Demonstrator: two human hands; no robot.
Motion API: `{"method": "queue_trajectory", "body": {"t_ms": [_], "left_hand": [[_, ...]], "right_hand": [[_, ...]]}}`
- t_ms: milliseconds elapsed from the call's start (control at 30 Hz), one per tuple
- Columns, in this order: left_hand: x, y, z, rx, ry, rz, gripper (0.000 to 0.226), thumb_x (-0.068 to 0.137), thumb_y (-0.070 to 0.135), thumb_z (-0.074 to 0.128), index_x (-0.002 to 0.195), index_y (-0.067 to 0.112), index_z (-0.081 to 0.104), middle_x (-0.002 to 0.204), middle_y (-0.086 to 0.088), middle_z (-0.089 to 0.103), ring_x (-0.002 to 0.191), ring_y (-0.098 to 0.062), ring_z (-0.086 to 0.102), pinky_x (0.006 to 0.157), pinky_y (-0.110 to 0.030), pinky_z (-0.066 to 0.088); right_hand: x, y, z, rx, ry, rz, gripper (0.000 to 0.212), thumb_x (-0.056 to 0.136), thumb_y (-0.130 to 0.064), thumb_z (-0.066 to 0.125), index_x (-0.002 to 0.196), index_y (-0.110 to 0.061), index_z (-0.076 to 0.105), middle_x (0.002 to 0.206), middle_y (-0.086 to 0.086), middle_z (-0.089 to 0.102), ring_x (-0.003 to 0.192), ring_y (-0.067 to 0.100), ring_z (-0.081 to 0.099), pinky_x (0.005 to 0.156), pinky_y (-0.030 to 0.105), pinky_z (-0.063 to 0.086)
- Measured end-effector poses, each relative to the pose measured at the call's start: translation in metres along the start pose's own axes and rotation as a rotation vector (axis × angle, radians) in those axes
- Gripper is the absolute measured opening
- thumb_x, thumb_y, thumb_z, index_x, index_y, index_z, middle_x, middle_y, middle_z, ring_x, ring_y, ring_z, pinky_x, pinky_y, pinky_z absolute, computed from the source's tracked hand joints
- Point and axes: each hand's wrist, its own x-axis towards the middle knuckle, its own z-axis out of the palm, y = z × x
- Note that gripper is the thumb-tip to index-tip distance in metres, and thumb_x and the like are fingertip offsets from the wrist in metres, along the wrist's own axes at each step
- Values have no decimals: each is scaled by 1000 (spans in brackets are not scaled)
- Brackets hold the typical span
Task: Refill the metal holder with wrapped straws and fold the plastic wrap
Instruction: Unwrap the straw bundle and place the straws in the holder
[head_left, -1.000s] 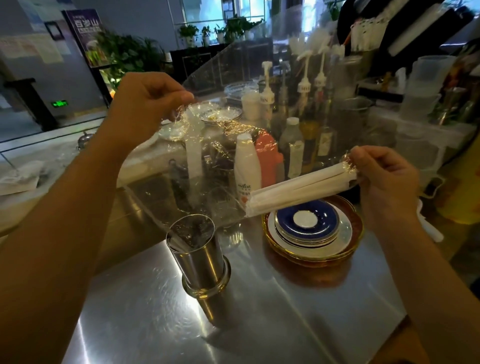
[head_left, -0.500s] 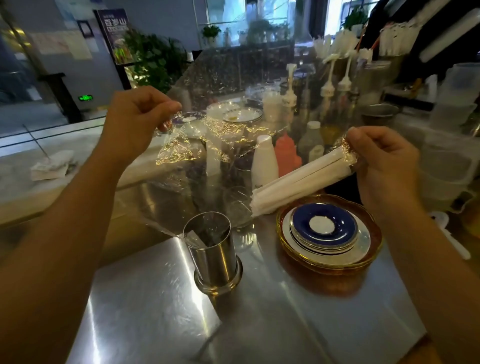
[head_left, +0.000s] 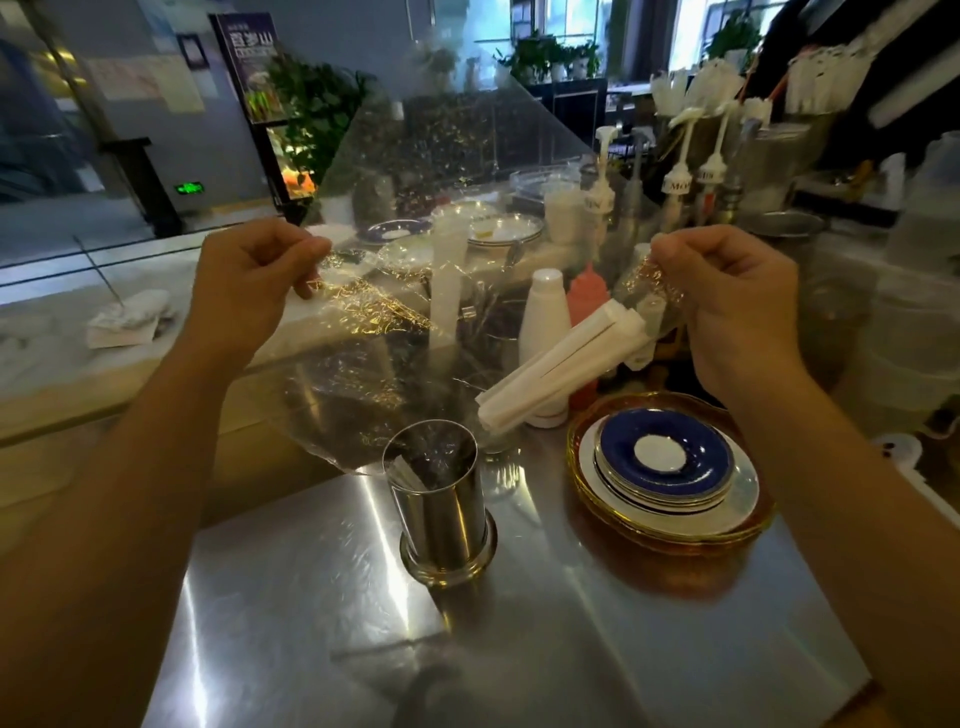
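Interior lighting is dim; daylight enters through the rear windows (head_left: 587, 21). Specular glare streaks the steel counter (head_left: 322, 597) and plastic wrap (head_left: 374, 306). Wide-angle distortion bends the frame edges; background detail is soft.

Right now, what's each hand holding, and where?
Left hand pinches the plastic wrap at its left edge. Right hand grips the straws at their upper end, plus the wrap's right edge.

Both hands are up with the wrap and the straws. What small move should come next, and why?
Probably lower the right hand so the bundle of wrapped straws tips into the metal holder. The bundle already slants toward its open mouth, while the left hand holds the plastic wrap spread.
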Motion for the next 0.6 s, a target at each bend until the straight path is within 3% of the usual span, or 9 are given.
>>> {"method": "queue_trajectory", "body": {"t_ms": [133,333,600], "left_hand": [[-5,-1,-2,-14,8,-14,11,87,22,56,78,24,61,60,18,63,56,-4,55,63,-18,50],[-11,-3,0,-48,13,-40,14,89,14,53,93,4,62,57,19,63,54,-2,55,58,-11,49],[-17,-8,-3,-78,20,-83,14,89,19,53,77,22,61,59,18,63,57,-2,56,58,-13,50]], "right_hand": [[1,1,3,-1,-5,-2,8,80,-12,65,78,-19,66,62,-13,69,64,4,65,65,20,55],[4,3,6,-34,-23,-22,9,82,-14,64,77,-21,66,63,-16,70,62,1,64,57,14,52],[7,20,9,-26,-30,-9,4,78,-24,68,80,-25,65,71,-14,68,67,0,62,60,14,51]]}}
